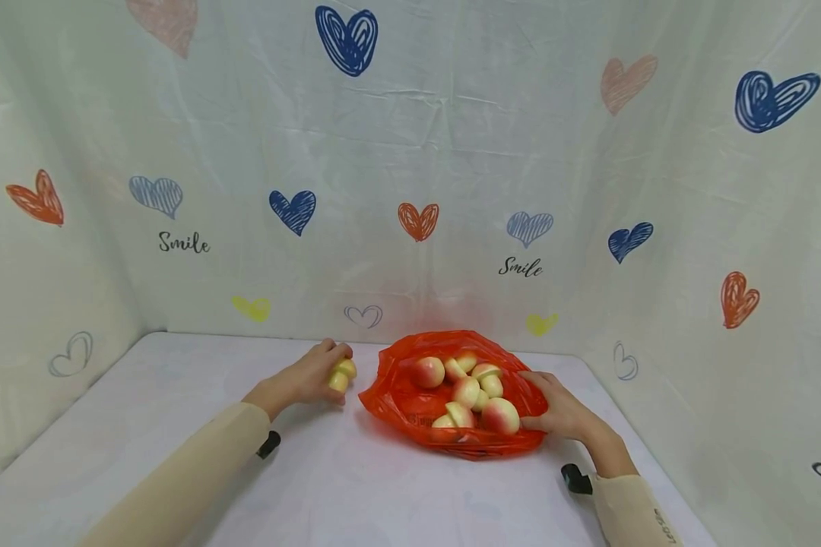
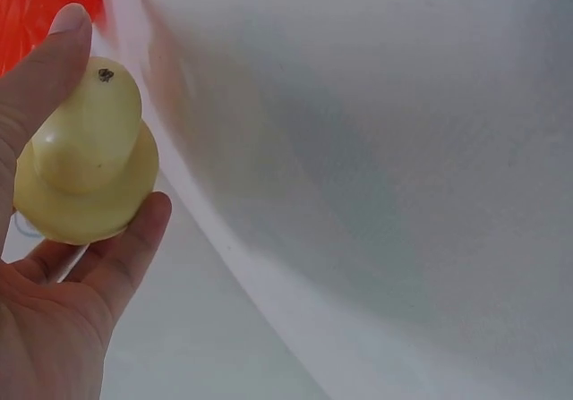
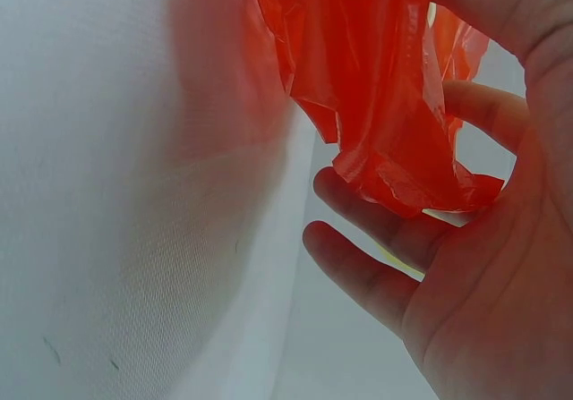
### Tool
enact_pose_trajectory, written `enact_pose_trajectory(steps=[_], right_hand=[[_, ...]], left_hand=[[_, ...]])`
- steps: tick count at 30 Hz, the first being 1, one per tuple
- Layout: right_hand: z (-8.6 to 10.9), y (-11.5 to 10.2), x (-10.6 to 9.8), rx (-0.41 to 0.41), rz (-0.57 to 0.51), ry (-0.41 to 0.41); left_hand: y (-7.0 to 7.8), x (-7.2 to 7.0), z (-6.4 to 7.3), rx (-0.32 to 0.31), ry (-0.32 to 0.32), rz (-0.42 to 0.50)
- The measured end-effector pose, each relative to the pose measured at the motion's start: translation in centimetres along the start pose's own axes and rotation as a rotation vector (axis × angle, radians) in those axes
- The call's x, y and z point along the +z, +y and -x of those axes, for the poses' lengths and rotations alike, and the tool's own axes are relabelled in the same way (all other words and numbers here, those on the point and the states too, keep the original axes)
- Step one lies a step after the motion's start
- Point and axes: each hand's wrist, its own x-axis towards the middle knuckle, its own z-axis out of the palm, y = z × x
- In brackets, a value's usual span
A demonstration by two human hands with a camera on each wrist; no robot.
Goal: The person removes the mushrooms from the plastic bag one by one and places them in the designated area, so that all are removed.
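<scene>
My left hand (image 1: pixel 312 372) holds a pale yellow toy mushroom (image 1: pixel 343 375) between thumb and fingers, left of a red plastic bag (image 1: pixel 410 410). In the left wrist view the mushroom (image 2: pixel 85 158) shows its rounded stem, with a small dark spot at the end, and its wider cap. At the bag's right side, my right hand (image 1: pixel 554 406) grips the rim, thumb inside and fingers outside. The right wrist view has the crinkled bag edge (image 3: pixel 385 105) between that thumb and the fingers. Several toy mushrooms with pink and cream caps, among them one mushroom (image 1: pixel 500 416) near the thumb, lie in the open bag.
A white-covered table (image 1: pixel 328 486) carries the bag near its back edge. White curtain (image 1: pixel 451 152) printed with hearts and the word Smile stands behind and along both sides. Dark wrist mounts (image 1: pixel 576 479) hang below both forearms.
</scene>
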Motion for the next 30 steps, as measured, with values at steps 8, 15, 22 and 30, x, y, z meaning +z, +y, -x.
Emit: enact_pose_trajectory(steps=[8, 15, 22, 30], right_hand=[[-0.11, -0.01, -0.03, -0.011, -0.005, -0.004], [-0.11, -0.08, -0.06, -0.007, -0.003, -0.008], [0.03, -0.34, -0.12, 0.014, -0.015, -0.015], [-0.03, -0.11, -0.02, 0.008, -0.007, -0.015]], left_hand=[[-0.29, 0.14, -0.35, -0.012, -0.012, 0.018], [-0.57, 0.04, -0.51, -0.006, 0.005, 0.014], [-0.70, 0.06, -0.57, -0.016, -0.002, 0.004], [-0.84, 0.17, -0.57, -0.034, 0.010, -0.004]])
